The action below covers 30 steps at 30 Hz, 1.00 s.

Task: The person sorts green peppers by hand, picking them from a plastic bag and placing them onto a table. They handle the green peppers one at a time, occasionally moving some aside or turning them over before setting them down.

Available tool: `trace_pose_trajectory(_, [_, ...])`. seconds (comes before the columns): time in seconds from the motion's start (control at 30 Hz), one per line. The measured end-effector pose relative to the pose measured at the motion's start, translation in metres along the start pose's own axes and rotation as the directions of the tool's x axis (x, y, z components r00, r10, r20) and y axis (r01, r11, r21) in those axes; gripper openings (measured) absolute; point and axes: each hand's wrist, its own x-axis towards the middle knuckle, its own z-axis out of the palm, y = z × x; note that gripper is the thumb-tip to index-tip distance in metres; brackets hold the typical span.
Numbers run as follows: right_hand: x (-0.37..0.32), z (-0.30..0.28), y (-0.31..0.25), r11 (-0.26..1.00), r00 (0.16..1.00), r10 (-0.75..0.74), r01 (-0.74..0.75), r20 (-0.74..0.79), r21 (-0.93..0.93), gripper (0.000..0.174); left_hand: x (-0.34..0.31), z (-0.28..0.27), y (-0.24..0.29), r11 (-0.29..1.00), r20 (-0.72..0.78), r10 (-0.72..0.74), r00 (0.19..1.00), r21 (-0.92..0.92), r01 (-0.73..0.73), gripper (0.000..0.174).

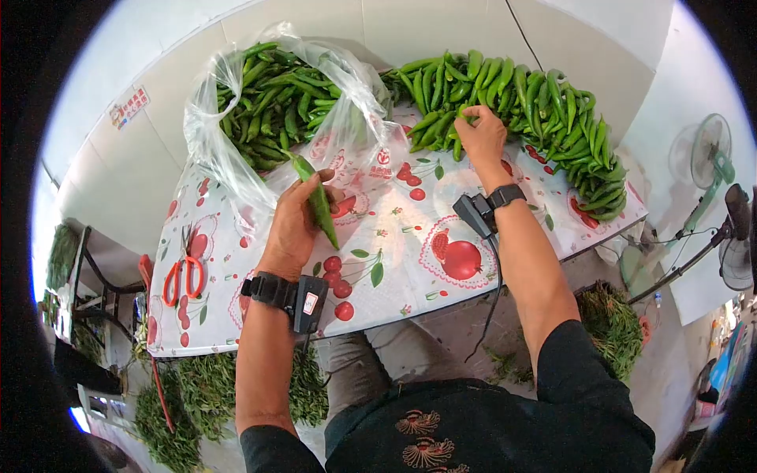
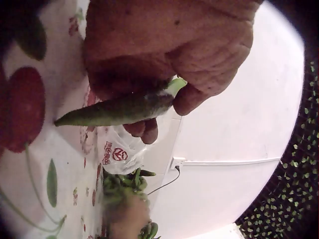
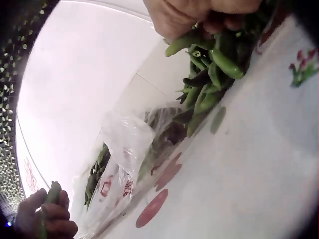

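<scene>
My left hand point(image 1: 293, 221) holds a long green pepper point(image 1: 321, 206) between thumb and fingers above the table, its stem end toward the plastic bag. In the left wrist view the pepper point(image 2: 117, 108) lies across the fingers, tip pointing left. My right hand point(image 1: 482, 140) is at the near edge of the long pile of green peppers point(image 1: 544, 102). The right wrist view shows the right hand point(image 3: 199, 15) with its fingers curled round a pepper point(image 3: 183, 44) over the pile.
A clear plastic bag point(image 1: 206, 162) full of green peppers point(image 1: 264, 110) stands open at the back left. Red-handled scissors point(image 1: 184, 276) lie at the left of the patterned table cover point(image 1: 394, 260). Leafy plants point(image 1: 209, 390) lie on the floor; fans point(image 1: 712, 150) stand at the right.
</scene>
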Motion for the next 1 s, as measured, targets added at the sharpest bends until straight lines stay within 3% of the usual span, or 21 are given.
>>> trace_pose_trajectory(0.13, [-0.006,0.000,0.000,0.987,0.998,-0.061,0.062,0.013,-0.151,0.024,0.002,-0.003,-0.001,1.000,-0.001,-0.017,1.000,-0.015,0.017,0.040])
trace_pose_trajectory(0.23, [-0.007,0.001,-0.006,0.985,0.998,-0.054,0.059,0.035,-0.162,0.026,0.000,-0.003,0.002,0.998,0.048,-0.038,0.998,0.051,0.035,0.041])
trace_pose_trajectory(0.57, [-0.009,0.001,-0.014,0.996,0.996,-0.084,0.085,0.034,-0.024,0.024,-0.004,0.003,0.001,0.997,0.029,0.055,0.998,0.050,-0.057,0.032])
trace_pose_trajectory(0.63, [-0.013,0.004,-0.030,0.960,0.978,-0.207,0.206,-0.018,0.188,0.022,-0.004,0.006,0.001,0.997,0.005,0.075,0.997,0.016,-0.075,0.028])
trace_pose_trajectory(0.7, [-0.024,0.006,-0.059,0.907,0.960,-0.258,0.204,0.104,0.369,0.020,-0.001,0.006,-0.001,0.989,-0.036,0.147,0.989,-0.023,-0.148,0.027])
trace_pose_trajectory(0.77, [-0.045,0.004,-0.096,0.849,0.862,-0.399,0.218,0.313,0.482,0.020,-0.002,0.007,-0.001,0.985,-0.056,0.164,0.985,-0.048,-0.166,0.027])
trace_pose_trajectory(0.83, [-0.066,0.003,-0.121,0.831,0.694,-0.472,0.143,0.544,0.538,0.023,-0.001,0.009,0.001,0.980,-0.065,0.180,0.981,-0.074,-0.185,0.026])
trace_pose_trajectory(0.93, [-0.091,-0.004,-0.148,0.804,0.628,-0.550,0.221,0.550,0.552,0.032,-0.001,0.003,0.003,0.975,-0.062,0.182,0.981,-0.121,-0.189,0.024])
trace_pose_trajectory(1.0, [-0.101,-0.005,-0.148,0.801,0.512,-0.576,0.200,0.637,0.564,0.034,0.001,-0.001,0.001,0.967,-0.051,0.203,0.978,-0.146,-0.208,0.023])
